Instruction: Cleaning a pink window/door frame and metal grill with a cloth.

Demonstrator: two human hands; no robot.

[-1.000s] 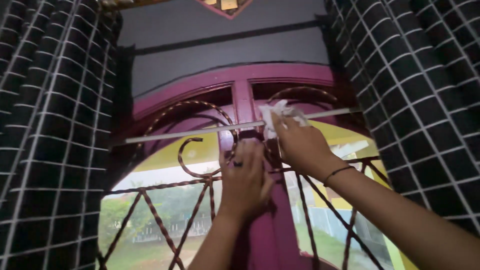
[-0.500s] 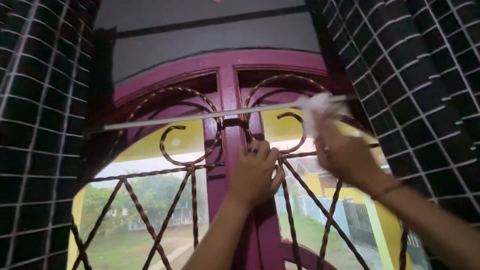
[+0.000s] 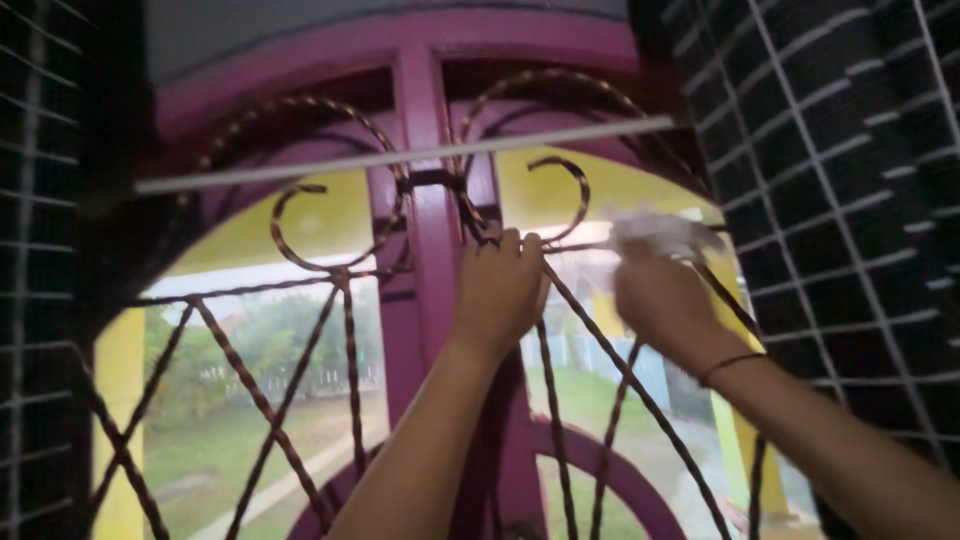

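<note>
My left hand [image 3: 500, 290] grips the twisted iron window grille [image 3: 340, 290] beside the magenta centre post [image 3: 430, 200]. My right hand [image 3: 662, 300] holds a crumpled white cloth [image 3: 655, 232] against the grille's horizontal bar, to the right of the post. A thin white rod [image 3: 400, 157] runs across the window above both hands. A dark band circles my right wrist.
Black curtains with a white grid hang on the left [image 3: 40, 270] and on the right [image 3: 850, 180] of the arched magenta window frame [image 3: 300, 60]. Through the glass I see grass, trees and a yellow wall outside.
My right hand has brought the white cloth down from the white rod to the grille bar below. The view has tilted downward. My left hand keeps its grip by the post.
</note>
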